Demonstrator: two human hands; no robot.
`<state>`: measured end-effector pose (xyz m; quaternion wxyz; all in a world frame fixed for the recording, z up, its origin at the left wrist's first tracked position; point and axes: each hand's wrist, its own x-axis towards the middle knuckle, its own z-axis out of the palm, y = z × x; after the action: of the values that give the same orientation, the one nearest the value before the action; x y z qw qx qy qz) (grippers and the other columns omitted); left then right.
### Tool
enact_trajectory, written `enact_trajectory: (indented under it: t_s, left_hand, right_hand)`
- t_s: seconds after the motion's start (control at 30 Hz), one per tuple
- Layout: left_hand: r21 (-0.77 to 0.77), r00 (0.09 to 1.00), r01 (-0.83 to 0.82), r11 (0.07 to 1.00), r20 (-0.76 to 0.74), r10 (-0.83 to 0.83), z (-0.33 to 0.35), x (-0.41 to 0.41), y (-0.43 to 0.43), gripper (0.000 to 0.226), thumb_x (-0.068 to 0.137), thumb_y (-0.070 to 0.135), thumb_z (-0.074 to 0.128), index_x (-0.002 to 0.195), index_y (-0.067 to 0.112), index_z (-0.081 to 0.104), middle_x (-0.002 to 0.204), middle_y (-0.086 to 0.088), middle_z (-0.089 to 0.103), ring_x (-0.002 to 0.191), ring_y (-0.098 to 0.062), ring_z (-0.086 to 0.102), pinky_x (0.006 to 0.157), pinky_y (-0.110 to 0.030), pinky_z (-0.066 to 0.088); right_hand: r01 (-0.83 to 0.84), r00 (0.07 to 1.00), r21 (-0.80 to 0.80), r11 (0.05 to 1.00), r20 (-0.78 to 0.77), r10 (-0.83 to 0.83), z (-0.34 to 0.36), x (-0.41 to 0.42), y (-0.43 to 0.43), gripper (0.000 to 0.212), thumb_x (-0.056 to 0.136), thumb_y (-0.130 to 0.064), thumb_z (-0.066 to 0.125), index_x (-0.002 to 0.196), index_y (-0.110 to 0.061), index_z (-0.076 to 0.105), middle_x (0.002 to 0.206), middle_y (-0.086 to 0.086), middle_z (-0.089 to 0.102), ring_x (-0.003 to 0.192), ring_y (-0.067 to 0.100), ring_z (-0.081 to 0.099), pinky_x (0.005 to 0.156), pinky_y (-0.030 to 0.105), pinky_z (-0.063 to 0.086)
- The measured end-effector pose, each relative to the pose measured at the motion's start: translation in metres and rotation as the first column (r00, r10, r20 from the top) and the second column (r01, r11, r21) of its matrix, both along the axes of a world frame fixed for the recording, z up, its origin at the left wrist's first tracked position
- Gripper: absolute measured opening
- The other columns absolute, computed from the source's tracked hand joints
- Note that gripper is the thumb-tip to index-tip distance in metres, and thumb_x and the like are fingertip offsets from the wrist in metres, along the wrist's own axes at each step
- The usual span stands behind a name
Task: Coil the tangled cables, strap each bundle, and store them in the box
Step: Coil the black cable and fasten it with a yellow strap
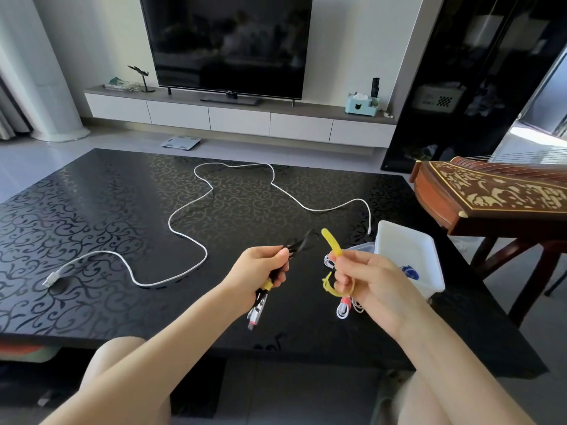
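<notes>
My left hand grips a coiled black cable bundle with a yellow strap round it; its plug ends hang down below my fist. My right hand pinches a loose yellow strap that sticks up between thumb and fingers and curls out below them. Beneath my right hand lies a coiled white cable bundle with a red strap. A long white cable sprawls uncoiled across the black patterned table. A white plastic box stands at the table's right edge, just beyond my right hand.
A clear lid lies beside the box. A wooden zither on a stand sits right of the table. A TV and a low cabinet stand beyond the table, with a scale on the floor. My knees are under the near table edge.
</notes>
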<state>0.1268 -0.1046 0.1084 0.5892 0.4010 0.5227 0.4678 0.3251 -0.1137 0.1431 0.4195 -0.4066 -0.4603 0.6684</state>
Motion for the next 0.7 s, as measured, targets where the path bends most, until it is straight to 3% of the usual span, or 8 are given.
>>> enact_trajectory:
  t_s: [0.07, 0.13, 0.27, 0.37, 0.5, 0.6, 0.7]
  left_hand:
    - [0.096, 0.996, -0.012, 0.995, -0.084, 0.020, 0.001, 0.007, -0.003, 0.012, 0.093, 0.014, 0.058, 0.103, 0.017, 0.065, 0.069, -0.003, 0.063, 0.053, -0.009, 0.054, 0.049, -0.019, 0.041]
    - [0.156, 0.988, -0.038, 0.987, -0.140, 0.060, 0.002, 0.013, -0.005, 0.024, 0.090, 0.015, 0.063, 0.113, 0.021, 0.060, 0.068, 0.000, 0.069, 0.054, -0.009, 0.059, 0.048, -0.017, 0.041]
    - [0.287, 0.940, -0.026, 0.958, -0.319, 0.121, 0.006, 0.020, -0.009, 0.010, 0.089, 0.016, 0.064, 0.095, 0.015, 0.071, 0.070, 0.003, 0.073, 0.060, -0.010, 0.067, 0.049, -0.010, 0.041]
    - [0.327, 0.942, 0.005, 0.945, -0.319, 0.105, 0.007, 0.020, -0.013, 0.025, 0.092, 0.013, 0.053, 0.082, 0.024, 0.073, 0.069, 0.002, 0.072, 0.061, -0.009, 0.065, 0.050, -0.011, 0.039]
    - [0.356, 0.932, 0.027, 0.934, -0.346, 0.105, 0.010, 0.020, -0.016, 0.038, 0.093, 0.041, 0.052, 0.063, 0.028, 0.071, 0.064, 0.004, 0.070, 0.057, -0.003, 0.060, 0.053, -0.012, 0.039]
    - [0.386, 0.910, -0.003, 0.922, -0.382, 0.163, 0.011, 0.024, -0.015, 0.033, 0.088, 0.044, 0.061, 0.061, 0.026, 0.069, 0.066, 0.006, 0.070, 0.061, -0.007, 0.065, 0.066, -0.028, 0.053]
    - [0.387, 0.913, -0.036, 0.921, -0.363, 0.188, 0.013, 0.028, -0.015, 0.030, 0.088, 0.034, 0.061, 0.062, 0.021, 0.067, 0.066, 0.004, 0.070, 0.062, -0.012, 0.065, 0.073, -0.042, 0.056]
  right_hand:
    - [0.060, 0.990, 0.100, 0.993, 0.118, -0.072, 0.000, -0.011, -0.003, 0.011, 0.086, -0.009, 0.064, 0.082, -0.009, 0.074, 0.059, 0.004, 0.056, 0.050, 0.011, 0.049, 0.052, 0.021, 0.046]
    - [0.101, 0.977, 0.121, 0.987, 0.175, -0.121, -0.002, -0.024, -0.004, 0.007, 0.085, -0.012, 0.067, 0.083, -0.010, 0.073, 0.058, 0.004, 0.062, 0.048, 0.011, 0.054, 0.050, 0.023, 0.048]
    - [0.180, 0.936, 0.115, 0.977, 0.284, -0.206, -0.007, -0.037, -0.002, 0.009, 0.083, -0.017, 0.071, 0.076, -0.011, 0.073, 0.060, 0.004, 0.069, 0.050, 0.011, 0.062, 0.050, 0.025, 0.051]
    - [0.198, 0.921, 0.087, 0.976, 0.323, -0.216, -0.008, -0.037, -0.001, 0.015, 0.081, -0.022, 0.073, 0.070, -0.012, 0.072, 0.058, 0.001, 0.069, 0.048, 0.008, 0.062, 0.047, 0.023, 0.050]
    - [0.159, 0.930, 0.054, 0.986, 0.326, -0.167, -0.005, -0.038, -0.004, 0.028, 0.077, -0.029, 0.076, 0.052, -0.018, 0.072, 0.054, 0.001, 0.068, 0.044, 0.008, 0.059, 0.044, 0.021, 0.049]
    - [0.152, 0.921, 0.082, 0.985, 0.349, -0.171, -0.005, -0.041, -0.006, 0.026, 0.074, -0.039, 0.076, 0.051, -0.031, 0.072, 0.053, 0.000, 0.067, 0.044, 0.007, 0.059, 0.045, 0.021, 0.049]
    - [0.158, 0.924, 0.146, 0.977, 0.326, -0.199, -0.008, -0.039, -0.007, 0.026, 0.075, -0.034, 0.077, 0.052, -0.023, 0.072, 0.056, 0.001, 0.069, 0.047, 0.009, 0.062, 0.046, 0.019, 0.049]
